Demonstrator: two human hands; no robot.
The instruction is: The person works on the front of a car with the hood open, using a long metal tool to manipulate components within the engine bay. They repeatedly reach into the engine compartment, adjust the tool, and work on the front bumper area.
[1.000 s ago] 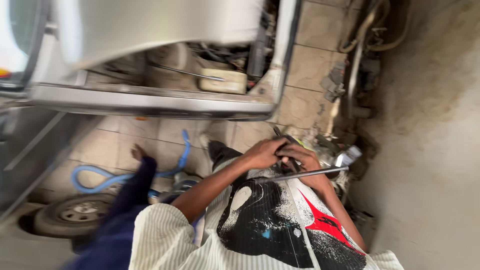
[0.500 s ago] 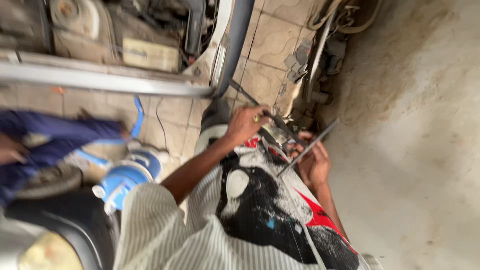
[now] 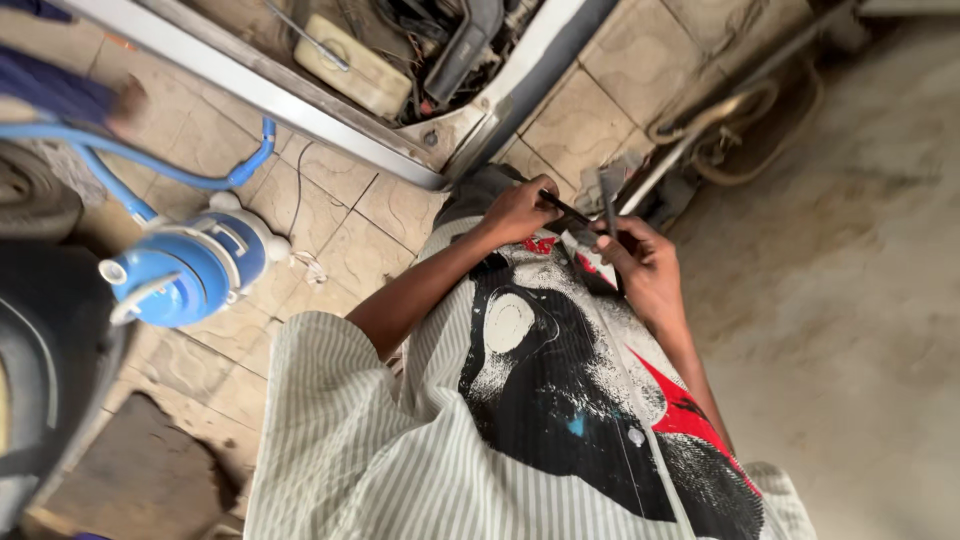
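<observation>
I look down over a striped shirt [image 3: 400, 450] with a black, white and red print. My left hand [image 3: 515, 212] is curled, its fingers pinching 1 end of a thin dark rod [image 3: 566, 208] that runs across toward my right hand [image 3: 645, 265]. The right hand is clenched around the grip of a slim metal tool [image 3: 607, 200] whose shaft points up past the fingers; the exact kind of tool is too blurred to tell. Both hands sit close together at chest height, above the tiled floor [image 3: 330, 230]. To the left a blue pump-like canister [image 3: 190, 270] with a blue hose [image 3: 170, 170] stands on the tiles, well apart from my hands. Ahead is a car's open engine bay [image 3: 400, 50], and a tyre [image 3: 30, 195] shows at the left edge
</observation>
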